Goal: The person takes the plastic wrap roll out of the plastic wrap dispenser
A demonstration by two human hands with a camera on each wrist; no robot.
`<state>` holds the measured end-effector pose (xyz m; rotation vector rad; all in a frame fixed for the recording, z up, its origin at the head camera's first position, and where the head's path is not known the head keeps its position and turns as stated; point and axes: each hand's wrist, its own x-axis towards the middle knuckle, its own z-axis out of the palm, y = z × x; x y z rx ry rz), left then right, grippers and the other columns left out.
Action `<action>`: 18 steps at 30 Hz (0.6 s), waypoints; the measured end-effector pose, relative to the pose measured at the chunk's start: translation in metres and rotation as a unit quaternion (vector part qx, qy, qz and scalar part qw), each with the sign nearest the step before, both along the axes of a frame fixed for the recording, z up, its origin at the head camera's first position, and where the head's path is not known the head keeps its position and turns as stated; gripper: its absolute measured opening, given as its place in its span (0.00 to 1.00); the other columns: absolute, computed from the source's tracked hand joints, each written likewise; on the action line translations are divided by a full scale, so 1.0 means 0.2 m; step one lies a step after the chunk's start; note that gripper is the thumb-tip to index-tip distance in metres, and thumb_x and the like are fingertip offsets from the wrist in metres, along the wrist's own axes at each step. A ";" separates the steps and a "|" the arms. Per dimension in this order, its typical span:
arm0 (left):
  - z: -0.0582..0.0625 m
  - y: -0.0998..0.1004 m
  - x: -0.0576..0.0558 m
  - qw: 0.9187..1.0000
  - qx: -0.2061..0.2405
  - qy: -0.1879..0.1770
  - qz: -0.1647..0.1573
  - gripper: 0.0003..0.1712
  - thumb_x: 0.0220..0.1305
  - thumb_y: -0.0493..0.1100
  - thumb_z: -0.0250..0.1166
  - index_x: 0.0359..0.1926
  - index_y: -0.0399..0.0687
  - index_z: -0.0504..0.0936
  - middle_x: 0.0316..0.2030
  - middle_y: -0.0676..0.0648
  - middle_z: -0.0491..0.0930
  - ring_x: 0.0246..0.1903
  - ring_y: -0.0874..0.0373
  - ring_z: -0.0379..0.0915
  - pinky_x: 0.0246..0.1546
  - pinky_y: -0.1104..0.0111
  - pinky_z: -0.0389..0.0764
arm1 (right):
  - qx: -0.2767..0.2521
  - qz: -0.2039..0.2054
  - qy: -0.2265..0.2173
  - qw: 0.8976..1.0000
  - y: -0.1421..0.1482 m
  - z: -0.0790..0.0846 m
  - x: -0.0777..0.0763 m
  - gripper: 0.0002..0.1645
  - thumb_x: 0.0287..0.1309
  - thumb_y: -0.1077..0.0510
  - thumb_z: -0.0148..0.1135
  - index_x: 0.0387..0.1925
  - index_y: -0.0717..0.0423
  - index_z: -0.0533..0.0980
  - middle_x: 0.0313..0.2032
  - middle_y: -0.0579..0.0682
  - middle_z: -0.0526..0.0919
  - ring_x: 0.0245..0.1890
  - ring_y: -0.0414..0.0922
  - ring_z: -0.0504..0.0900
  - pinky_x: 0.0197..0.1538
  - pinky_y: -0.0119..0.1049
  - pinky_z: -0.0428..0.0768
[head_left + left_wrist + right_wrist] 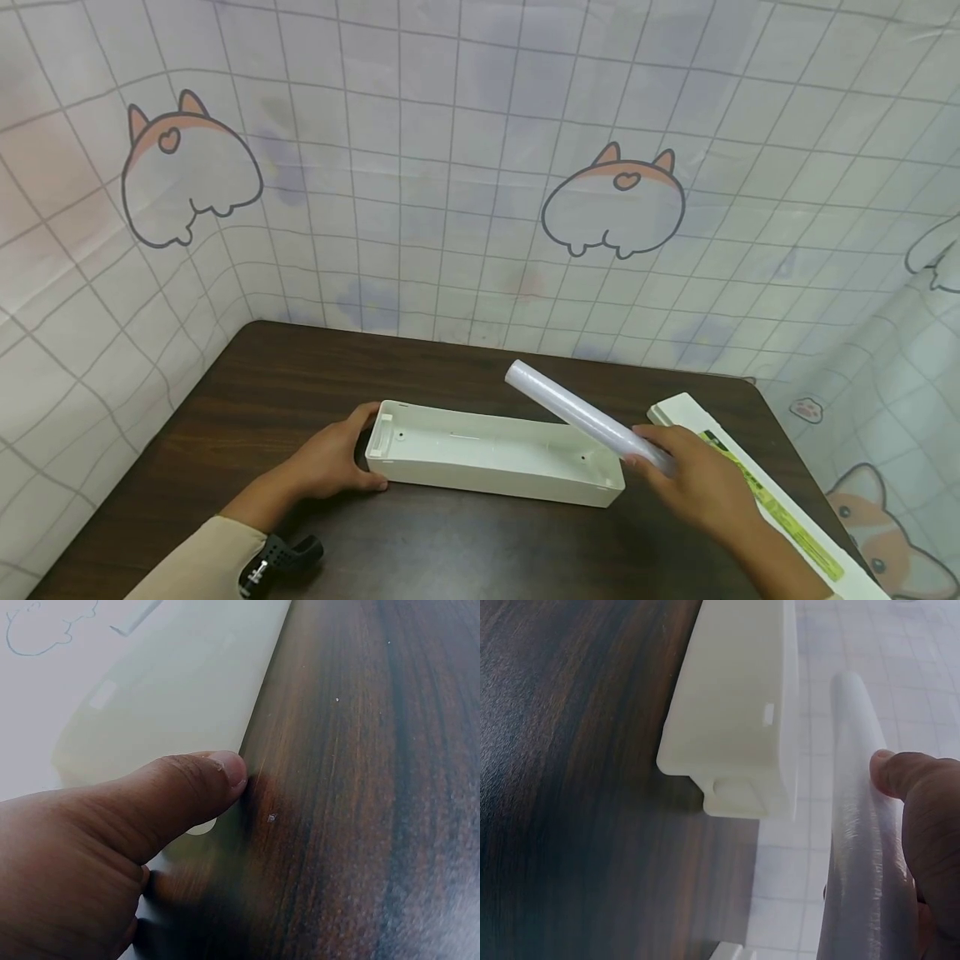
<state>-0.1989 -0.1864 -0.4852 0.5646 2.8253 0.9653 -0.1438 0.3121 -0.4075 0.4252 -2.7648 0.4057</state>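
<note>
A long, open-topped white plastic box [491, 483] lies on the table. Its left end is gripped by my left hand [330, 458], the thumb on the near side and the fingers around the far corner. In the left wrist view the thumb [195, 780] presses the box wall [195, 690] near its lower edge. My right hand [701, 479] grips one end of a roll of clear plastic film [585, 412], which slants up and leftward over the right end of the box. The right wrist view shows the roll [859, 825] apart from the box [727, 697].
A long white lid-like piece [780, 508] with a green-yellow label lies at the table's right side, partly behind my right forearm. The dark wooden table [465, 550] meets a grid-patterned curtain [420, 208] at its back and sides. A black watch [273, 562] is on my left wrist.
</note>
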 end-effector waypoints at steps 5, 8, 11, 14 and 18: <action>0.00 0.00 0.00 1.000 -0.001 -0.002 0.001 0.67 0.42 0.59 0.85 0.76 0.45 0.57 0.66 0.40 0.74 0.59 0.43 0.75 0.57 0.44 0.73 | -0.005 -0.013 -0.006 1.000 0.02 0.01 0.01 0.26 0.59 0.45 0.75 0.56 0.48 0.82 0.44 0.49 0.86 0.32 0.43 0.79 0.30 0.46 0.75; 0.00 0.00 0.00 1.000 -0.002 -0.003 0.002 0.67 0.42 0.59 0.85 0.76 0.45 0.57 0.66 0.40 0.73 0.59 0.43 0.75 0.57 0.44 0.72 | -0.006 -0.022 -0.006 1.000 0.03 0.01 0.02 0.26 0.59 0.44 0.74 0.57 0.48 0.82 0.45 0.49 0.86 0.32 0.44 0.81 0.29 0.47 0.75; 0.00 0.00 0.00 1.000 0.000 -0.006 0.002 0.67 0.43 0.58 0.85 0.76 0.44 0.56 0.67 0.39 0.73 0.60 0.42 0.74 0.58 0.43 0.72 | -0.006 -0.028 -0.005 1.000 0.05 0.01 0.02 0.27 0.60 0.43 0.73 0.57 0.48 0.82 0.46 0.51 0.87 0.34 0.46 0.82 0.30 0.49 0.76; 0.00 0.00 -0.01 1.000 0.001 -0.008 0.002 0.67 0.42 0.59 0.85 0.76 0.44 0.56 0.67 0.39 0.72 0.60 0.42 0.74 0.58 0.43 0.71 | -0.011 -0.033 -0.009 0.999 0.07 0.00 0.02 0.27 0.61 0.42 0.72 0.57 0.49 0.82 0.45 0.51 0.86 0.33 0.45 0.81 0.30 0.49 0.76; 0.00 0.00 -0.01 1.000 0.000 -0.008 0.003 0.67 0.42 0.59 0.85 0.76 0.44 0.57 0.67 0.39 0.72 0.60 0.42 0.74 0.58 0.43 0.71 | -0.018 -0.041 -0.015 0.999 0.08 0.00 0.02 0.26 0.61 0.42 0.72 0.56 0.49 0.82 0.42 0.50 0.86 0.30 0.43 0.77 0.28 0.46 0.73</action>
